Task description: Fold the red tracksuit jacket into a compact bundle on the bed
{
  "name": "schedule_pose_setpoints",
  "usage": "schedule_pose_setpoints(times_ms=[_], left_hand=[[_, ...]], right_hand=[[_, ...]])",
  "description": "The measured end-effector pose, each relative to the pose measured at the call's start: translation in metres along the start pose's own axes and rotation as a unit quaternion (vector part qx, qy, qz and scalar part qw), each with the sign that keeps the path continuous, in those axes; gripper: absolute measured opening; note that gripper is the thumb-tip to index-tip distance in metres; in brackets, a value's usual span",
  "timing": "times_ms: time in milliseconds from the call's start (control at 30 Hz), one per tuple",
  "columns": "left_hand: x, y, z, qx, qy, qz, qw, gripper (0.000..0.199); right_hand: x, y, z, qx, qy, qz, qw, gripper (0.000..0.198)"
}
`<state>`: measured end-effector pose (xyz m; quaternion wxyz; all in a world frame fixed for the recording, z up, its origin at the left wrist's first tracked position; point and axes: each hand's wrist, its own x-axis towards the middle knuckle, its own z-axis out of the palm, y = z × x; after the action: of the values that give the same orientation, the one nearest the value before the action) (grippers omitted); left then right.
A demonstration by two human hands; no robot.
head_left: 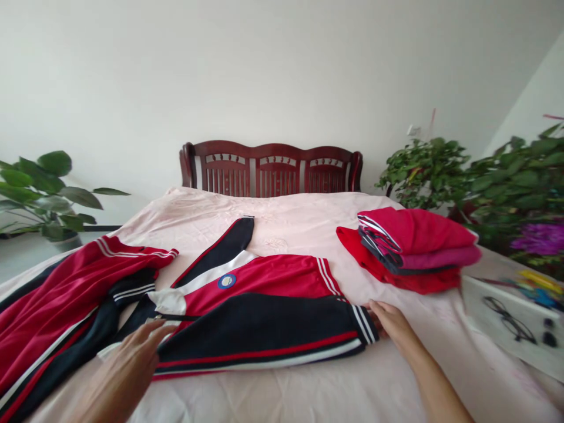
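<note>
A red, navy and white zip-up track jacket (264,329) lies on the bed, with a round blue-and-white badge on its chest. One navy sleeve is folded across its front; the other stretches towards the headboard. At the right, my right hand (390,320) pinches the striped cuff of the folded sleeve, its fingertips partly hidden. By the collar and shoulder end, my left hand (130,364) rests with fingers stretched over the fabric. Left of it lies another red and navy garment (57,305) with white stripes, spread out loosely.
A stack of folded red, magenta and dark clothes (418,247) sits on the right of the pale pink bedsheet (286,229). Beyond it, a white surface (484,305) holds eyeglasses (509,320) and small items. A dark wooden headboard (275,170) and potted plants (48,188) surround the bed.
</note>
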<state>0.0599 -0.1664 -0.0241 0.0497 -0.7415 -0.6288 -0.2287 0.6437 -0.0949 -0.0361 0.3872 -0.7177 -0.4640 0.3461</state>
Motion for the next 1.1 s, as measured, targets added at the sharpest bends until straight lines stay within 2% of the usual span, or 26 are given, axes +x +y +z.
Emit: schedule_pose_setpoints(times_ms=[133, 233, 367, 533, 600, 767, 833, 900, 967, 1033, 1100], left_hand=[[0.031, 0.069, 0.028, -0.063, -0.016, 0.080, 0.995, 0.038], [0.044, 0.097, 0.057, -0.033, -0.029, 0.092, 0.995, 0.043], [0.046, 0.098, 0.083, 0.035, -0.050, 0.056, 0.997, 0.051], [0.038, 0.089, 0.085, 0.076, -0.057, 0.023, 0.995, 0.057], [0.037, 0.090, 0.082, 0.097, -0.060, -0.004, 0.993, 0.057], [0.036, 0.097, 0.078, 0.141, -0.072, -0.046, 0.986, 0.059], [0.035, 0.100, 0.078, 0.145, -0.071, -0.050, 0.986, 0.060], [0.035, 0.102, 0.078, 0.144, -0.068, -0.050, 0.986, 0.060], [0.034, 0.104, 0.077, 0.141, -0.066, -0.050, 0.987, 0.059], [0.034, 0.105, 0.076, 0.135, -0.066, -0.050, 0.987, 0.058], [0.034, 0.104, 0.075, 0.126, -0.073, -0.049, 0.988, 0.058]], right_hand=[[0.002, -0.001, 0.009, -0.036, 0.005, -0.087, 0.995, 0.050], [-0.005, -0.009, 0.016, -0.016, -0.008, -0.131, 0.991, 0.051], [-0.014, -0.020, 0.025, -0.007, -0.039, -0.177, 0.983, 0.048], [-0.012, -0.024, 0.035, -0.054, 0.067, -0.218, 0.972, 0.040], [-0.008, -0.021, 0.036, -0.078, 0.074, -0.213, 0.971, 0.038], [-0.002, -0.008, 0.028, -0.203, 0.064, -0.149, 0.966, 0.040], [-0.004, -0.010, 0.024, -0.242, 0.097, -0.187, 0.947, 0.044], [-0.010, -0.019, 0.027, -0.273, 0.129, -0.275, 0.913, 0.045], [-0.017, -0.030, 0.037, -0.299, 0.134, -0.366, 0.871, 0.047], [-0.024, -0.038, 0.053, -0.330, 0.100, -0.423, 0.838, 0.051], [-0.026, -0.037, 0.067, -0.380, 0.039, -0.438, 0.814, 0.053]])
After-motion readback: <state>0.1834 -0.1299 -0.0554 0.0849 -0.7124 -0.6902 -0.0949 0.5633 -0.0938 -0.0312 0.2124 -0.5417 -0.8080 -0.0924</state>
